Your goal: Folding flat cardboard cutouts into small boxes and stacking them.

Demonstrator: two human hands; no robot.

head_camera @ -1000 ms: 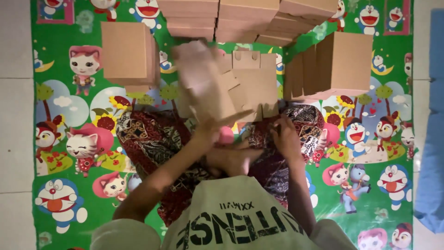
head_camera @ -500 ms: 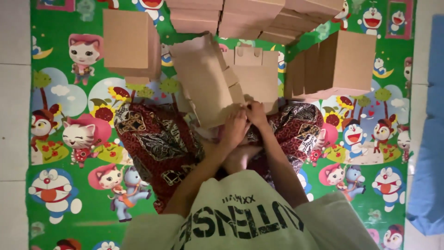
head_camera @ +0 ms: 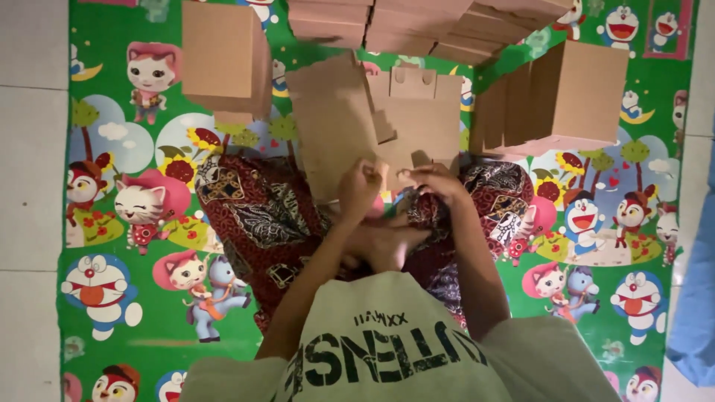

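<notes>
- Right now: folding step, judging by pose — both hands work the near edge of a flat cardboard blank (head_camera: 350,119).
- Left hand (head_camera: 360,187): fingers curled tight, pinching the blank's edge.
- Right hand (head_camera: 434,181): fingers narrow, gripping same edge just beside left.
- Blank sits above/beyond fingers, over lap on cartoon floor mat (head_camera: 112,149).
- Folded boxes (head_camera: 573,93) further out.
- Next likely needs a firm crease w/ both thumbs.

boxes (head_camera: 223,56) left, right (head_camera: 573,97) of mat (head_camera: 112,134).
</notes>
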